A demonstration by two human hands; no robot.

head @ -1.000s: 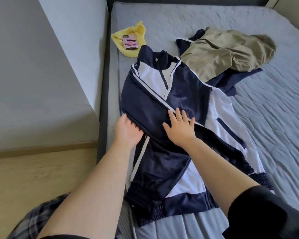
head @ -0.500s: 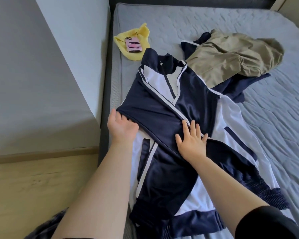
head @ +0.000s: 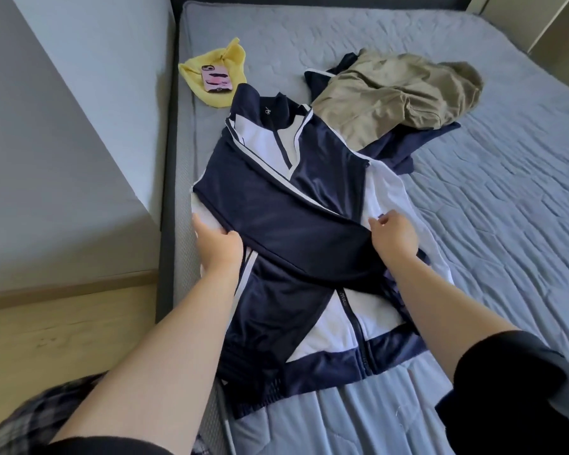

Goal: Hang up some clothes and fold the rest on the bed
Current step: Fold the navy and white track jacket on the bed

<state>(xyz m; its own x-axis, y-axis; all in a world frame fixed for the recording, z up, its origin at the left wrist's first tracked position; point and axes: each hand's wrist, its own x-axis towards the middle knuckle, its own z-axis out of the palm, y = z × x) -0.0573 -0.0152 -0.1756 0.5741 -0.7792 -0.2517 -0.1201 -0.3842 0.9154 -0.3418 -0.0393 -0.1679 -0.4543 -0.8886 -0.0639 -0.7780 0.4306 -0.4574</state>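
Observation:
A navy and white track jacket [head: 296,205] lies face up on the grey bed [head: 473,224], one navy sleeve folded across its chest. My left hand [head: 219,246] holds the jacket's left side, thumb on top of the folded sleeve and fingers under the fabric. At the jacket's right side, my right hand [head: 393,236] pinches the white cloth beside the sleeve's end. A khaki garment [head: 391,93] lies crumpled over a dark navy one [head: 404,146] behind the jacket.
A yellow cloth [head: 220,65] with a pink phone [head: 216,78] on it sits at the bed's far left corner. A grey wall [head: 79,126] and wooden floor [head: 63,339] border the bed's left edge.
My left hand slid along the jacket's left side and took hold of it. My right hand lifted off the sleeve, moved right and pinched the white fabric. The sleeve now lies flatter.

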